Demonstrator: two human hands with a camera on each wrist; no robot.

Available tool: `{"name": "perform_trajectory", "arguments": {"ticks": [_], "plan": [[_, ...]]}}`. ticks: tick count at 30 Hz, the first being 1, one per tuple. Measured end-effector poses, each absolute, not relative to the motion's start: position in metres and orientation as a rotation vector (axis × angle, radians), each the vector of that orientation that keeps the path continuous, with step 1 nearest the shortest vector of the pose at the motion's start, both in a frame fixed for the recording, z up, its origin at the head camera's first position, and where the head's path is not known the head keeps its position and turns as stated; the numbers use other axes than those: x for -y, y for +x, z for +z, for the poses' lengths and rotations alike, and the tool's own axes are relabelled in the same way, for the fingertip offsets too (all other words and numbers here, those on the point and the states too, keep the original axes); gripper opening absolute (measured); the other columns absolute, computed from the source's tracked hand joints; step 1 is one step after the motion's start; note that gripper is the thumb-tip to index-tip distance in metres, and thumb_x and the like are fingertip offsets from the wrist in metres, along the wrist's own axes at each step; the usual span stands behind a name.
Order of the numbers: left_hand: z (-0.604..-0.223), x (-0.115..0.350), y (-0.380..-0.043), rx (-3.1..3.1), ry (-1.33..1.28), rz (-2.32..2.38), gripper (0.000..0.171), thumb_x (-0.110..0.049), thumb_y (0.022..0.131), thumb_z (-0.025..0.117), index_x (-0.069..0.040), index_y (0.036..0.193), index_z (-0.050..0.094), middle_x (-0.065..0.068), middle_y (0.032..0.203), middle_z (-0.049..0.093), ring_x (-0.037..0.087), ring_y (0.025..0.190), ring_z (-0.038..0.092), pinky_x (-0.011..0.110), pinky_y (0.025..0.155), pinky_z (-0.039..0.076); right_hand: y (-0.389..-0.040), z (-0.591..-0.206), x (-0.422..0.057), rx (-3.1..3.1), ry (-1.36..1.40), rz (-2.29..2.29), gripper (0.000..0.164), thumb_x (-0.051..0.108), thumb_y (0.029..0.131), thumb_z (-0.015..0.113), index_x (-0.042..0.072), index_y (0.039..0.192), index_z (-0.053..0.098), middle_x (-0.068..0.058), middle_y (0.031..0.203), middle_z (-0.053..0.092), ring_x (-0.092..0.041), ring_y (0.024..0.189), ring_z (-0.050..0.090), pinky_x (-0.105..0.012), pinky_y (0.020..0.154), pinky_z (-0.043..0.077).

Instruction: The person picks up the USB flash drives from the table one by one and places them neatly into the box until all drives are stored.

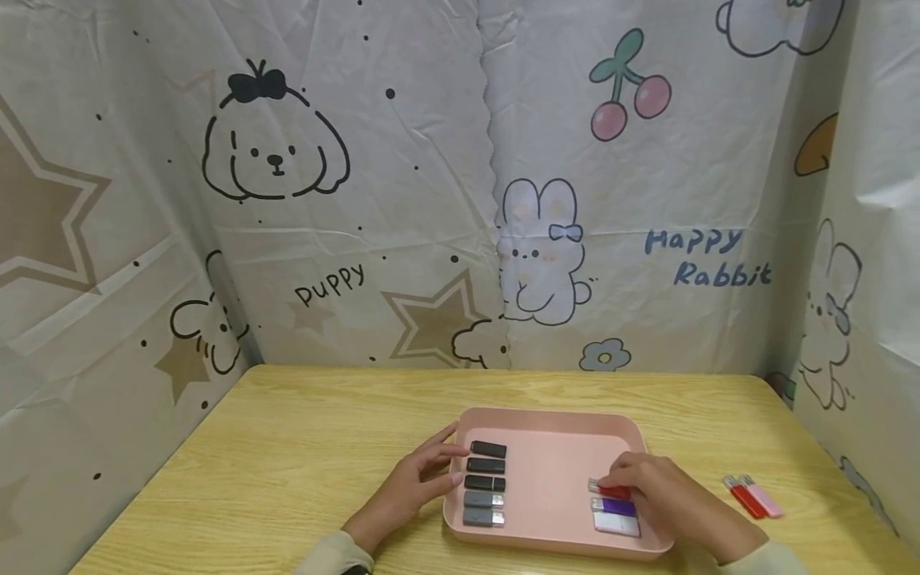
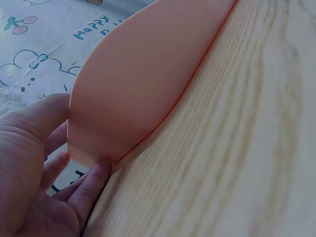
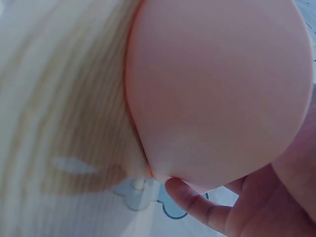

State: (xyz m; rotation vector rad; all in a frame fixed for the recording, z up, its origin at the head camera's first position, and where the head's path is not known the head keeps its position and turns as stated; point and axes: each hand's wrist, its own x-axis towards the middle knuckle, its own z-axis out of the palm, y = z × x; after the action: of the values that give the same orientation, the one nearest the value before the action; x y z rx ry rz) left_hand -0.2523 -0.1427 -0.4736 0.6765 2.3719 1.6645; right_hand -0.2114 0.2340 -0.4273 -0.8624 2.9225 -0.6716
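A pink tray (image 1: 546,551) on the table carries two columns of USB sticks. My right hand (image 1: 664,487) reaches over its right rim and pinches a red USB stick (image 1: 618,493) against the tray floor. Just below that lie a purple USB stick (image 1: 618,506) and a white one (image 1: 616,523). My left hand (image 1: 410,483) rests on the left rim, fingers extended, beside black USB sticks (image 1: 485,465) and grey ones (image 1: 483,517). In the left wrist view, a fingertip (image 2: 103,167) touches the tray's outer wall. The right wrist view hides the red stick behind the tray wall.
A second red USB stick (image 1: 746,498) and a pink one (image 1: 762,497) lie side by side on the wooden table (image 1: 287,447), right of the tray. Printed cloth (image 1: 431,160) hangs behind the table and along both sides.
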Motion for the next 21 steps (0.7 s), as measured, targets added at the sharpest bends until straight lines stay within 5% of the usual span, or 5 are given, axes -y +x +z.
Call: {"name": "perform_trajectory", "arguments": {"ticks": [21], "plan": [[-0.4707, 0.1416, -0.2500, -2.355, 0.668, 1.689, 0.036, -0.027, 0.092, 0.066, -0.016, 0.126, 0.062, -0.001, 0.158, 0.025, 0.031, 0.135, 0.040, 0.044, 0.109, 0.035, -0.2114, -0.4273, -0.2349, -2.928, -0.884, -0.662, 0.029, -0.003, 0.082, 0.070, 0.016, 0.104, 0.077, 0.009, 0.095, 0.064, -0.009, 0.084, 0.059, -0.037, 0.082, 0.056]]}}
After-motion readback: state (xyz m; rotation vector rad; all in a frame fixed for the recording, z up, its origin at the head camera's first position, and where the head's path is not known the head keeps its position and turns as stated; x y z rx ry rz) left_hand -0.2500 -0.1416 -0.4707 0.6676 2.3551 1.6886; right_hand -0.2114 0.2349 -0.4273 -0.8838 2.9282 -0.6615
